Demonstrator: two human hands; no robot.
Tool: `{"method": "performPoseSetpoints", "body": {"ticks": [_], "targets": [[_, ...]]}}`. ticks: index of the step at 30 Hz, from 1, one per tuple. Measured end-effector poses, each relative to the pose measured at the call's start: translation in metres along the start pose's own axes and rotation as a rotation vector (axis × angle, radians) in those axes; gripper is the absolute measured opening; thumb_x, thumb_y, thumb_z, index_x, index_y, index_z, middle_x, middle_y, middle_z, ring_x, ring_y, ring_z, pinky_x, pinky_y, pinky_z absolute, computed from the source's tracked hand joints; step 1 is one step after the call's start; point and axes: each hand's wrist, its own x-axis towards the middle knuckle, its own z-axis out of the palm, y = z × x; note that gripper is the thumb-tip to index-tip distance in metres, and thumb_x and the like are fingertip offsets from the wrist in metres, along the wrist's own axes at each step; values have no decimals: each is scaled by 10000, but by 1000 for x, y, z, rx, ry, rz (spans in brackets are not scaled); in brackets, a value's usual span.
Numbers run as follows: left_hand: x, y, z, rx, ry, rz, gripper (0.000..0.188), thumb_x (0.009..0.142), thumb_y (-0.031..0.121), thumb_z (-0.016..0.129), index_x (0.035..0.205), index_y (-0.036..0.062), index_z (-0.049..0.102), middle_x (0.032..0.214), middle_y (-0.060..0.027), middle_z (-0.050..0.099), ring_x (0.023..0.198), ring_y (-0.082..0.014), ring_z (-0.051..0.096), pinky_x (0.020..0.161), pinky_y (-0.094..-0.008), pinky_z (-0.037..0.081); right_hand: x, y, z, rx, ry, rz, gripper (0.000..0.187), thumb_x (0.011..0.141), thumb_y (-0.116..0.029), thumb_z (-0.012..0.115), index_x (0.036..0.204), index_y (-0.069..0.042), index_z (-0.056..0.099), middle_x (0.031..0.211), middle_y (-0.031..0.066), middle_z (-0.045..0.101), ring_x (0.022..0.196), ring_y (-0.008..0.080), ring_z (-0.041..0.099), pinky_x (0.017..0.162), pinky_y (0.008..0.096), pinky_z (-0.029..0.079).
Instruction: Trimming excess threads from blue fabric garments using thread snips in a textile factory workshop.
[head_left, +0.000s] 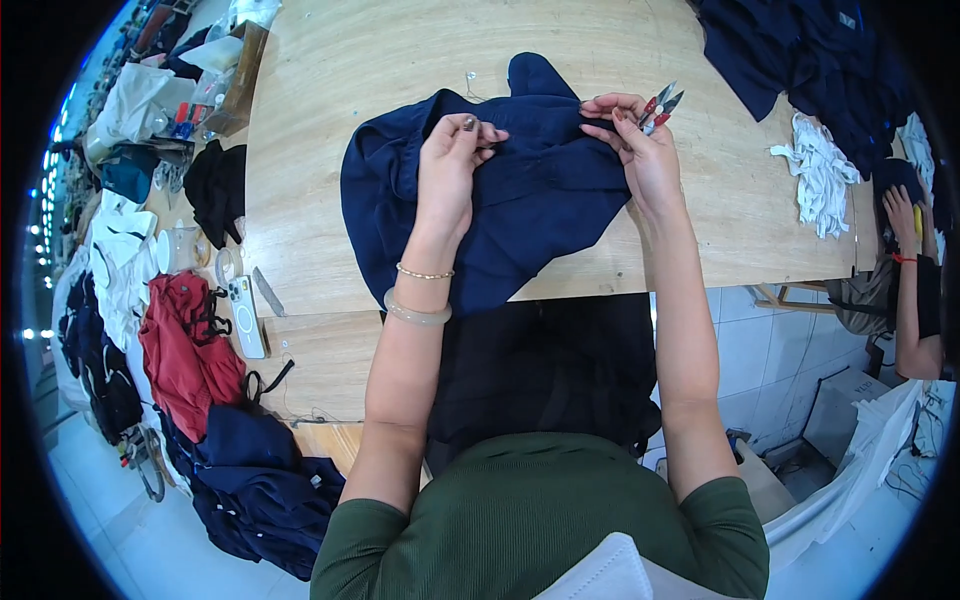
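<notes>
A navy blue garment lies bunched on the wooden table in front of me, with a rounded flap sticking out at its far side. My left hand is over its left part, fingers curled and pinched together at the cloth. At the far right part of the garment is my right hand, its thumb and fingertips at the edge of the cloth. Tucked in that same hand is a pair of thread snips with red handles, the blades pointing away to the upper right.
White cloth scraps and more navy garments lie on the table's right. At left are a phone, a red garment, a wooden box and piled clothes. Another person's hand shows at far right.
</notes>
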Motion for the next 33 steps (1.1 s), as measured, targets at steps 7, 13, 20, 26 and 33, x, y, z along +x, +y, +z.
{"method": "performPoseSetpoints", "body": {"ticks": [7,13,20,26,33], "targets": [[8,-1,-20,-527,-107,-90,86,1001,95,429,976,64,506,840,-20,476,722,-107,449,761,-275,453,-4,-1,1,28,-22,-2,195,981,-70,427,1051,25,582,1041,151,632,1020,216,621,902,329,518],[-5,23,0,305,-224,13,119,924,103,602,1008,18,606,771,32,532,680,-39,445,607,-181,360,-11,-15,-1,197,-8,59,183,976,-72,433,1027,21,583,1005,156,646,944,219,644,823,323,548],[-7,24,0,675,-166,287,106,851,86,680,933,24,706,676,28,525,573,-46,374,524,-222,330,-12,-23,-10,42,5,78,178,970,-69,452,1047,18,586,1000,151,641,911,200,640,805,325,557],[-11,1,-7,-308,-138,-79,103,931,99,595,976,54,677,781,52,543,631,-35,366,593,-193,333,-13,-24,-6,54,19,105,180,967,-55,448,1055,12,590,1011,136,636,950,200,634,830,339,557],[-17,8,4,-321,-176,-92,113,931,125,605,999,64,671,898,27,603,751,-36,451,684,-200,356,-38,-48,3,-153,327,-66,198,989,-225,491,1070,-53,549,764,-6,488,593,61,424,521,213,359]]}}
